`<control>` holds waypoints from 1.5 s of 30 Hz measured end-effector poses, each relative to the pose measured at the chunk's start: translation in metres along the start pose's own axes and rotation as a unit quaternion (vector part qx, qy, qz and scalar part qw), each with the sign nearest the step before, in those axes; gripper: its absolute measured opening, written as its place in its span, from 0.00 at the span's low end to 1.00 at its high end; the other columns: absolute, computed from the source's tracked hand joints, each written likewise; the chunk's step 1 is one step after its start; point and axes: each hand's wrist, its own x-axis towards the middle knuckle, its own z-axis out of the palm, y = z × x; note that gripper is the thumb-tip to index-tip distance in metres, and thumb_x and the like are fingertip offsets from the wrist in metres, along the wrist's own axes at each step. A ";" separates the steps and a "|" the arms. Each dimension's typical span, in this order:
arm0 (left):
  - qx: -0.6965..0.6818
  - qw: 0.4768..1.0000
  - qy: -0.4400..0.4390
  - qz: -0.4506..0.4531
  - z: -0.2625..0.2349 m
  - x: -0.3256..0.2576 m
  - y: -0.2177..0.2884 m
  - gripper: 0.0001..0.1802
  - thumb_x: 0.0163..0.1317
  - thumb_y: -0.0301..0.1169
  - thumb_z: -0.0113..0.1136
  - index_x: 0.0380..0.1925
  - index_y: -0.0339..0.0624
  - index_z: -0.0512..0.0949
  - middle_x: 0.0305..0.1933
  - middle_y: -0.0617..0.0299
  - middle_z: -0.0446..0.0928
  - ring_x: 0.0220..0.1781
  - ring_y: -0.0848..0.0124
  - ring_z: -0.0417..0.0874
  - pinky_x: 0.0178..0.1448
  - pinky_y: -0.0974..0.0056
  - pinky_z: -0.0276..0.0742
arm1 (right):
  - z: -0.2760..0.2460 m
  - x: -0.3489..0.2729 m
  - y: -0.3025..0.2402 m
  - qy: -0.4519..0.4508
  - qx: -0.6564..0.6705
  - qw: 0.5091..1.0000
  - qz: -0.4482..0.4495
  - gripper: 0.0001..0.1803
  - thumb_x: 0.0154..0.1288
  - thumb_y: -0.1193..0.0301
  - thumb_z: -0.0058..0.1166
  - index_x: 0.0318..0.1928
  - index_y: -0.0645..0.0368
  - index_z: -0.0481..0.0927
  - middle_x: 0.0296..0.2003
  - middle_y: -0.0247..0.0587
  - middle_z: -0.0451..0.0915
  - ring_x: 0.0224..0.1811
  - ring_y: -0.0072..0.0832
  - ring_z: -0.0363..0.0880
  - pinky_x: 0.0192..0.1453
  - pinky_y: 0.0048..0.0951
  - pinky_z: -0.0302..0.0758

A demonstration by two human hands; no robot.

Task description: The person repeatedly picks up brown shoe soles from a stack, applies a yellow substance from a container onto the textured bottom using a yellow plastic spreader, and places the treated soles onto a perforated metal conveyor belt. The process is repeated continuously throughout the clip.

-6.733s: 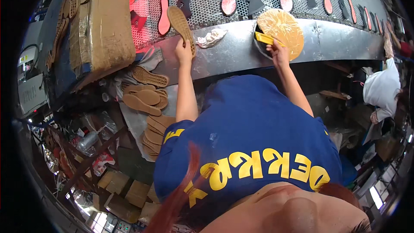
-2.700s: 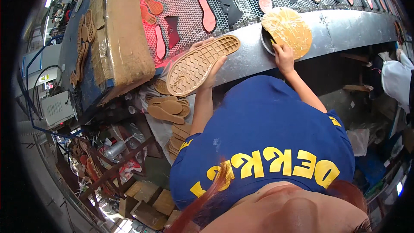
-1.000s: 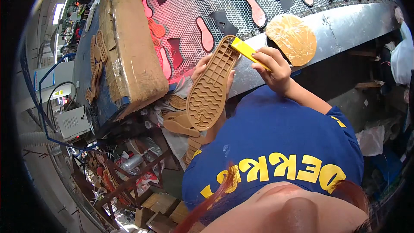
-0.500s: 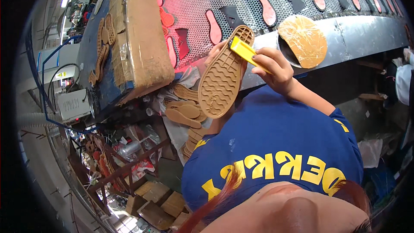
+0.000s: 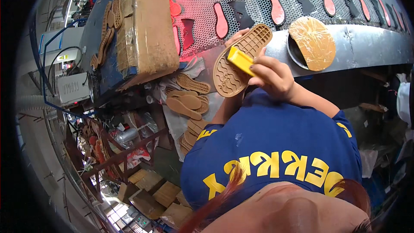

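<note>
A tan shoe sole is held tilted in front of my chest, its wavy tread facing up and its gridded end pointing to the far right. My left hand grips it from behind; only some fingers show past the far edge. In my right hand is a yellow flat-handled tool, pinched between thumb and fingers. The tool's far end lies over the middle of the tread; its working edge is too small to make out. More tan soles lie piled on a pale cloth to the left.
Beyond my hands a mesh conveyor carries pink insoles and black cut pieces. On its metal edge stands a round container with a tan lid partly over it. A cardboard-covered block stands at the left.
The sole has turned clockwise, its gridded end swinging right. My right hand has shifted the yellow tool from near the gridded end to the middle of the tread.
</note>
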 end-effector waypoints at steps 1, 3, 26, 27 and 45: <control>-0.040 0.999 0.014 -0.026 0.002 -0.002 0.004 0.39 0.47 0.22 0.76 0.58 0.37 0.63 0.55 0.56 0.73 0.53 0.70 0.79 0.58 0.69 0.76 | 0.000 -0.001 0.001 0.003 -0.019 1.000 0.011 0.20 0.59 0.61 0.65 0.42 0.66 0.79 0.39 0.50 0.78 0.36 0.41 0.82 0.35 0.34 0.80; -0.103 0.992 0.026 -0.066 0.006 -0.003 0.012 0.39 0.47 0.22 0.75 0.57 0.38 0.62 0.54 0.57 0.73 0.53 0.70 0.79 0.58 0.69 0.76 | 0.003 -0.001 0.001 0.007 -0.015 1.000 0.014 0.19 0.59 0.63 0.65 0.42 0.67 0.79 0.38 0.50 0.78 0.36 0.41 0.82 0.36 0.34 0.81; -0.313 0.898 -0.233 -0.203 -0.014 -0.018 -0.012 0.29 0.60 0.27 0.61 0.60 0.39 0.61 0.56 0.55 0.70 0.62 0.67 0.70 0.67 0.57 0.69 | -0.008 0.015 -0.001 -0.103 0.046 0.988 -0.106 0.20 0.56 0.64 0.67 0.43 0.64 0.78 0.41 0.46 0.76 0.31 0.35 0.82 0.30 0.30 0.80; -0.304 0.900 -0.236 -0.206 -0.015 -0.018 -0.013 0.29 0.60 0.28 0.60 0.60 0.39 0.61 0.56 0.55 0.70 0.61 0.66 0.71 0.67 0.57 0.70 | -0.010 0.016 -0.001 -0.115 0.049 0.986 -0.110 0.19 0.56 0.64 0.66 0.43 0.64 0.78 0.41 0.46 0.76 0.31 0.34 0.82 0.30 0.30 0.80; -0.505 0.781 -0.174 -0.323 -0.055 0.012 -0.027 0.31 0.66 0.54 0.45 0.46 0.33 0.71 0.32 0.48 0.73 0.33 0.54 0.83 0.38 0.48 0.85 | -0.011 0.012 0.071 0.127 0.163 0.942 0.265 0.13 0.56 0.82 0.62 0.43 0.64 0.81 0.40 0.45 0.81 0.43 0.34 0.83 0.46 0.29 0.79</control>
